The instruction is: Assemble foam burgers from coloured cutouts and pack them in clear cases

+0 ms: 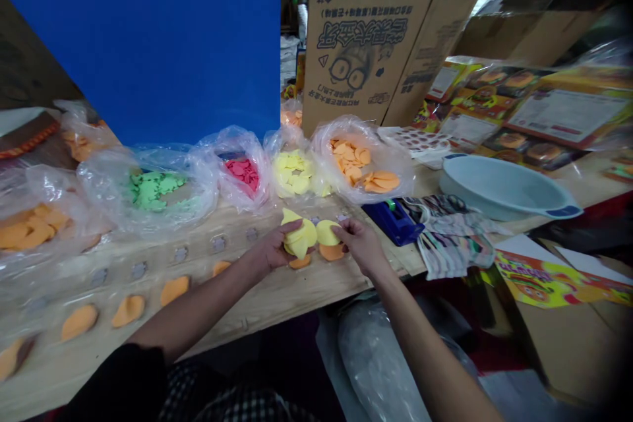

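Observed at the wooden worktop point(277, 297): both forearms reach in from the near edge, with the hands close together at centre.

Left hand point(273, 249): grip clamped on a small bunch of yellow foam cut-outs point(298, 236), thumb across the top, pieces fanned and curled. Right hand point(363, 247): fingers point(349, 231) rest on a rounded yellow foam piece point(327, 232) just beside the bunch. Whether this grip is clamped cannot be told, as the hand hides the underside. An orange foam piece point(331, 252) lies under that yellow piece, and a second orange foam piece point(300, 262) lies on the worktop just below the left hand.

To the left, orange cut-outs point(128, 311) sit spaced in a row along the worktop, beside a line of small round grey discs point(180, 254). Behind the hands, transparent plastic bags point(232, 145) stand in a row, holding green cut-outs point(151, 190), red cut-outs point(242, 175), yellow cut-outs point(291, 171) and orange pieces point(352, 158).

To the right: a blue plastic device point(393, 222), a pale blue basin point(499, 188) and printed burger-pattern cartons point(519, 105). A blue board point(138, 46) and a cardboard box point(366, 33) stand at the back.
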`<state>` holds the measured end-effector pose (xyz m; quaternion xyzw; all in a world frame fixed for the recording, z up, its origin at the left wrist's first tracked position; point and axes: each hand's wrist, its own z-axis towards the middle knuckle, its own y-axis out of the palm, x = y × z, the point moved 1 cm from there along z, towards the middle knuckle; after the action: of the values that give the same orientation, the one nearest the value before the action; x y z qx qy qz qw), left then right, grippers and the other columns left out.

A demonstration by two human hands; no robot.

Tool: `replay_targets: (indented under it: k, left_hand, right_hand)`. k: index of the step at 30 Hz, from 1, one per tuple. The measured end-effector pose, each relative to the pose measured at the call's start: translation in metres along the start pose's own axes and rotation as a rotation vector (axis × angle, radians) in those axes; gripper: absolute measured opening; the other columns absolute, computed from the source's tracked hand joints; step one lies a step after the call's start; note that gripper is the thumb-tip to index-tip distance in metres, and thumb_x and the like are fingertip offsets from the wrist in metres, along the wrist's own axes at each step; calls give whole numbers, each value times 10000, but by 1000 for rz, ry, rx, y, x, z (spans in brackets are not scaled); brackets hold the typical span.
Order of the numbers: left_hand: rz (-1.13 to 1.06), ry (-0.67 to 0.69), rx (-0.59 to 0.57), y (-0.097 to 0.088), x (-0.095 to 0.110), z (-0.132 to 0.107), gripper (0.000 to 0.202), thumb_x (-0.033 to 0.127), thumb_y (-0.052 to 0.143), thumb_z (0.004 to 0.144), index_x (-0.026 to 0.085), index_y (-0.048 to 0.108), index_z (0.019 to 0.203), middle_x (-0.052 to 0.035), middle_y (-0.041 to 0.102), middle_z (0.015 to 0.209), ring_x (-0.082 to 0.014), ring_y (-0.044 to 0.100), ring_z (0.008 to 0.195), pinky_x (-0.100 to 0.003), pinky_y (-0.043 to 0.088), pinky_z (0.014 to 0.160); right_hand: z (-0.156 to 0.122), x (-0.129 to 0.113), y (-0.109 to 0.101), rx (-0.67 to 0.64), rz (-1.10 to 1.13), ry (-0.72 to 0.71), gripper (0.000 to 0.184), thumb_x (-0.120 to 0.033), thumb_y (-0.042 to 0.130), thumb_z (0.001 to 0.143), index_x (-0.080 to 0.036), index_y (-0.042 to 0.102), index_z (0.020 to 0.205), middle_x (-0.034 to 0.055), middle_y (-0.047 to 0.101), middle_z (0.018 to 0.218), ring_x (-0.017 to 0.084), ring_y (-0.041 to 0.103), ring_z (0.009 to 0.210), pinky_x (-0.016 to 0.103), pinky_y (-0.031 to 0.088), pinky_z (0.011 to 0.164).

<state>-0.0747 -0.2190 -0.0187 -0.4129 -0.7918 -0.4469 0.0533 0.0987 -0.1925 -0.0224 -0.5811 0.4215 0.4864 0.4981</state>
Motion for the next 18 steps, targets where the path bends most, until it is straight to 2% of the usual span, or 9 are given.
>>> replay_targets:
  k: [2, 4, 6, 8, 10, 13, 15, 18]
  left_hand:
    - [-3, 18, 37, -4, 1, 2, 247, 200, 584, 734, 117, 536, 961, -70, 658, 786, -168, 629, 674, -327, 533, 646]
    - [3, 24, 62, -7, 1, 2, 260, 195, 590, 728, 117, 531, 969, -70, 657, 774, -166, 627, 657, -322, 537, 624]
    - [14, 33, 80, -9, 3, 1, 267, 190, 592, 725, 121, 528, 975, -69, 656, 776, -169, 626, 658, -325, 539, 616]
    - [19, 57, 106, -12, 6, -2, 263, 176, 596, 718, 128, 530, 968, -70, 655, 786, -173, 626, 673, -331, 538, 622]
    - [15, 78, 135, -16, 10, -6, 250, 161, 599, 711, 131, 535, 950, -71, 653, 792, -180, 625, 694, -333, 537, 628]
    - [6, 96, 162, -23, 15, -11, 219, 159, 596, 711, 128, 541, 921, -72, 648, 787, -186, 624, 708, -333, 537, 623]
    - [-5, 106, 158, -27, 16, -13, 211, 161, 594, 713, 124, 542, 914, -77, 645, 798, -191, 623, 719, -339, 537, 627]
    - [-32, 126, 140, -31, 15, -16, 210, 155, 588, 717, 118, 541, 918, -86, 644, 833, -195, 622, 737, -355, 535, 649]
  right_hand:
    - [2, 2, -4, -1, -54, -59, 257, -426, 580, 654, -176, 521, 658, -34, 482, 568, 94, 414, 469, 221, 353, 415]
    - [2, 3, -6, 56, -158, -139, 235, -411, 547, 697, -176, 535, 690, -18, 502, 590, 113, 440, 506, 238, 369, 451]
    - [2, 5, -8, 165, -331, -277, 194, -367, 511, 744, -177, 545, 728, 10, 538, 653, 142, 480, 587, 264, 391, 525]
    - [0, 9, -8, 220, -536, -434, 146, -305, 477, 779, -178, 545, 756, 43, 556, 737, 171, 498, 692, 294, 402, 615]
    - [-4, 18, -7, 176, -731, -551, 133, -241, 437, 806, -177, 542, 755, 69, 548, 781, 195, 486, 769, 316, 401, 675]
    - [-11, 36, -2, 36, -927, -647, 160, -169, 400, 819, -175, 547, 756, 88, 535, 805, 211, 462, 820, 327, 400, 714]
    - [-16, 47, 1, -21, -961, -689, 153, -159, 410, 818, -172, 558, 781, 92, 533, 838, 208, 457, 834, 327, 401, 734]
    - [-21, 57, 2, -36, -939, -730, 172, -190, 420, 834, -171, 575, 762, 87, 538, 861, 192, 464, 822, 317, 399, 753]
